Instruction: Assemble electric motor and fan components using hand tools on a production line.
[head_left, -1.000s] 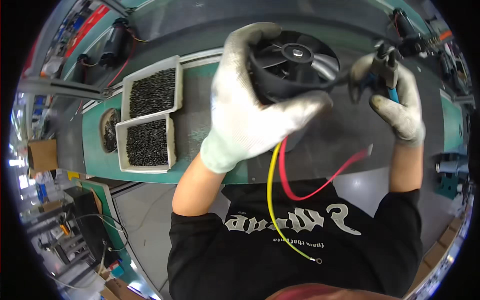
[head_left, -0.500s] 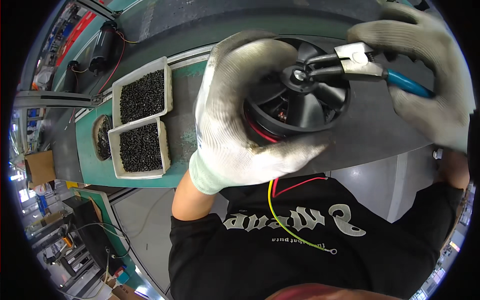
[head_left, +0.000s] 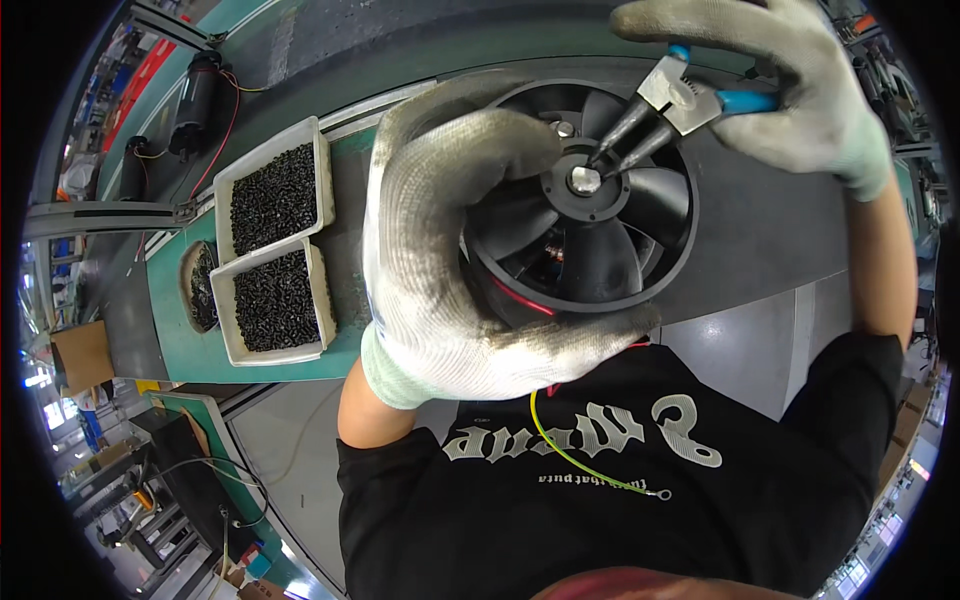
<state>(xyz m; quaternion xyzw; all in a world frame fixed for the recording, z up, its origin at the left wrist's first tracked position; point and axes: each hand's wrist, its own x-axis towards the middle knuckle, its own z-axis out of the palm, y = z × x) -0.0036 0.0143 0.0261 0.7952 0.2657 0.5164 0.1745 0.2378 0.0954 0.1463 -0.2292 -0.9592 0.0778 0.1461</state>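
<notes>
My gloved left hand (head_left: 425,270) wraps round the left side of a round black axial fan (head_left: 595,250), its thumb and fingers on the housing, tilting the fan face up. One fingertip reaches over the rim toward the hub. In my gloved right hand (head_left: 800,95) are long-nosed pliers (head_left: 678,98) with blue handles spread apart. Their two thin tips point down at the hub, close beside the bright metal shaft end (head_left: 584,180); I cannot tell whether they touch it. From the fan hang red wires and a yellow-green wire (head_left: 575,462) ending in a ring terminal.
Left of the fan, two white bins (head_left: 322,190) of small black parts stand on the green-and-grey bench. A smaller round dish (head_left: 188,285) of dark bits sits beside them. Farther left are black cylindrical motors (head_left: 195,105) with wires and a metal frame rail (head_left: 100,215).
My right hand has swung up and away, turning the pliers to a steeper slant with the handles wider apart. The fan has tilted more toward me, and my left hand has shifted slightly left.
</notes>
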